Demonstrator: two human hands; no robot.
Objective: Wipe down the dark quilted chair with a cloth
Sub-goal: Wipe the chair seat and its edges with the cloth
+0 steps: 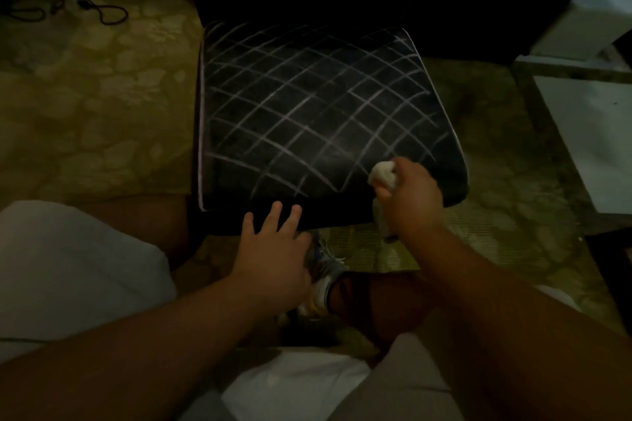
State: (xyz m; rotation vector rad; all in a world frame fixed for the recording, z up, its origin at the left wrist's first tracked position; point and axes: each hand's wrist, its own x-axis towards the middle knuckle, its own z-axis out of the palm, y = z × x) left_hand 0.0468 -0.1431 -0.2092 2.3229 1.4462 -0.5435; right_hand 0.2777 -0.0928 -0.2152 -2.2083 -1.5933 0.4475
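The dark quilted chair (307,106) fills the middle of the head view, its black seat crossed by pale diamond stitching and its backrest rising at the top edge. My right hand (412,195) grips a bunched white cloth (383,175) and presses it on the seat's front right corner. A strip of cloth hangs down below that hand over the front edge. My left hand (273,246) rests with fingers spread against the seat's front edge, holding nothing.
A patterned yellow-green carpet (95,106) covers the floor. A black cable (68,8) lies at the far left. White furniture (588,126) stands close on the right. My legs in light shorts and a sneaker (323,270) sit just before the chair.
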